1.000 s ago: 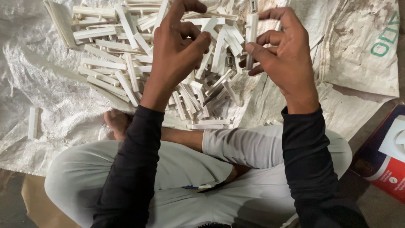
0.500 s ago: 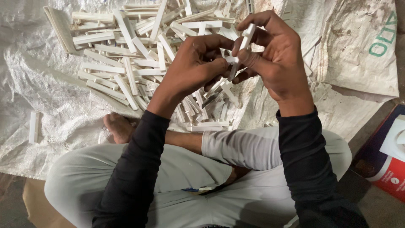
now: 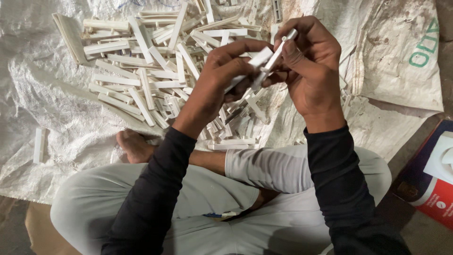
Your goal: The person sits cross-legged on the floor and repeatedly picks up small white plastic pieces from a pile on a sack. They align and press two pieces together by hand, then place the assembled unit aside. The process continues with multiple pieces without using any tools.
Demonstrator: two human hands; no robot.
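White plastic strip (image 3: 278, 53) held above the pile of strips (image 3: 155, 71), right hand (image 3: 309, 71) gripping it, left hand (image 3: 226, 71) pinching a second strip (image 3: 252, 63) against it.

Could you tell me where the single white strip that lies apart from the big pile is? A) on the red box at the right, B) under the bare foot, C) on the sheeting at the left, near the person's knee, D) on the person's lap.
C: the lone white strip lies by itself on the white woven sheeting, left of the pile of strips and apart from it.
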